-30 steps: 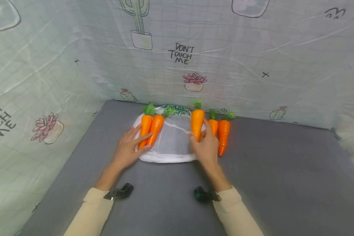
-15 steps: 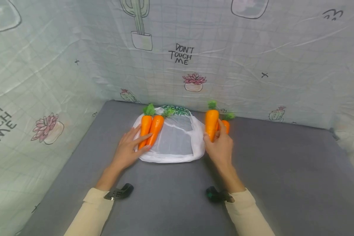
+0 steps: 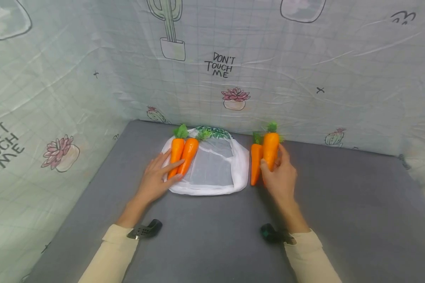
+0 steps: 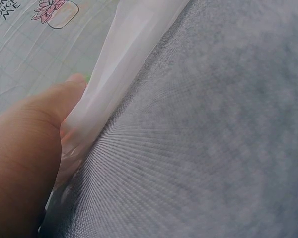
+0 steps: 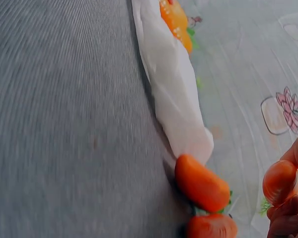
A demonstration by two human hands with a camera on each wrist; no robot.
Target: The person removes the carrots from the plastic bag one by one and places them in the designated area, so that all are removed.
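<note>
Remotely, I see the right hand (image 3: 282, 177) pinching an orange carrot (image 3: 270, 145) between thumb and fingers, near two loose carrots (image 3: 256, 161) on the grey table (image 3: 205, 236), just right of a white mesh bag (image 3: 240, 169). The left hand (image 3: 155, 175), fingers spread, rests on a pair of carrots (image 3: 189, 151) atop the bag.

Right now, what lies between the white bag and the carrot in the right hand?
One loose carrot, on the gray table, lies between the white bag and the held carrot; the head view shows it.
</note>
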